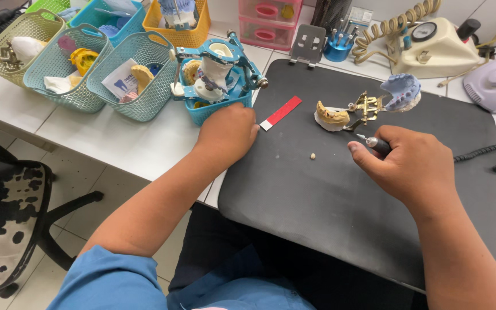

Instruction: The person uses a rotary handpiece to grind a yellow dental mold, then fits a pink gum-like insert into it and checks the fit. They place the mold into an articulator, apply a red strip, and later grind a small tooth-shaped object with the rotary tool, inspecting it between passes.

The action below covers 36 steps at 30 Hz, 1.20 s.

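Bright, even overhead light, soft short shadows under both hands, faint sheen on the matte dark grey rubber work mat (pixel 317 218) toward 3 o'clock, white tiled countertop (pixel 116 138) near overexposed at 9 o'clock, centre sharp, wide-angle bowing at edges.

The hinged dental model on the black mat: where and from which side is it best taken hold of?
Probably by the white base of the yellow cast, pinched from the near left. The dental model lies opened out, its brass hinge and blue cast sprawling to the far right, and the right hand with its handpiece crowds the near right.
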Each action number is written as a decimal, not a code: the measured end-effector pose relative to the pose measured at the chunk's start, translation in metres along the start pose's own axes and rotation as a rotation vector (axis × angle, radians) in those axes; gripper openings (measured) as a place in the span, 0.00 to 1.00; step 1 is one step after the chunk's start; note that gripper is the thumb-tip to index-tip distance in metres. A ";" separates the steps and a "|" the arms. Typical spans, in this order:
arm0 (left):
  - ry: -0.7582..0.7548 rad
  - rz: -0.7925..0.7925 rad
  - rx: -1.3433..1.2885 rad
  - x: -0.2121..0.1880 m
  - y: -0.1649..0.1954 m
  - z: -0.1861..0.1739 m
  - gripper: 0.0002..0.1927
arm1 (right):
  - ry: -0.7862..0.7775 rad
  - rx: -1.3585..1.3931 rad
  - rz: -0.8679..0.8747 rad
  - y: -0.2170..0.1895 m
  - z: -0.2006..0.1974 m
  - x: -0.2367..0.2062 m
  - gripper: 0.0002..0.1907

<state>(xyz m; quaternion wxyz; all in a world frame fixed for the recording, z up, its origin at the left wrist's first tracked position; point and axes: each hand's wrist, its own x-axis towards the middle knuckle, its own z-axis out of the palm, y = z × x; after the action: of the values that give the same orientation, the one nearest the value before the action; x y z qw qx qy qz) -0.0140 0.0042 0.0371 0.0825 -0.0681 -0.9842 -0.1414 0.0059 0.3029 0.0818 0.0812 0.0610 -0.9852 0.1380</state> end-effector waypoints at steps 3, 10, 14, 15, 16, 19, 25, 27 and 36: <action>0.105 0.085 0.005 -0.006 -0.006 0.000 0.11 | -0.024 -0.027 0.013 -0.003 -0.002 0.000 0.25; 0.576 0.093 -0.486 -0.021 -0.042 -0.012 0.10 | -0.036 0.016 0.012 -0.003 -0.004 -0.001 0.25; 0.188 -0.303 -1.877 -0.029 -0.048 -0.025 0.13 | -0.027 0.024 0.003 -0.004 -0.004 -0.001 0.24; 0.151 -0.293 -1.907 -0.033 -0.047 -0.026 0.13 | -0.030 0.023 0.004 -0.004 -0.004 -0.002 0.24; 0.114 -0.283 -1.938 -0.039 -0.044 -0.026 0.13 | -0.033 0.020 0.005 -0.003 -0.004 -0.001 0.24; -0.002 -0.183 -1.987 -0.057 -0.033 -0.024 0.12 | -0.062 0.006 0.040 -0.003 -0.002 -0.001 0.24; -0.122 -0.124 -1.974 -0.077 -0.011 -0.027 0.12 | -0.078 -0.003 0.041 -0.006 0.000 -0.001 0.24; -0.134 -0.124 -1.950 -0.079 -0.005 -0.029 0.11 | -0.075 0.005 0.037 -0.006 -0.001 -0.001 0.24; -0.124 -0.120 -1.910 -0.082 0.000 -0.029 0.10 | -0.098 0.001 0.048 -0.008 0.000 0.000 0.25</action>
<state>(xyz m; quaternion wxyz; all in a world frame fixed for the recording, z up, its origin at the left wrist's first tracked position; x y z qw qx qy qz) 0.0703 -0.0129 0.0493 -0.0675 -0.0633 -0.4581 -0.8841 0.0073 0.2951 0.0844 0.0296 0.0442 -0.9891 0.1372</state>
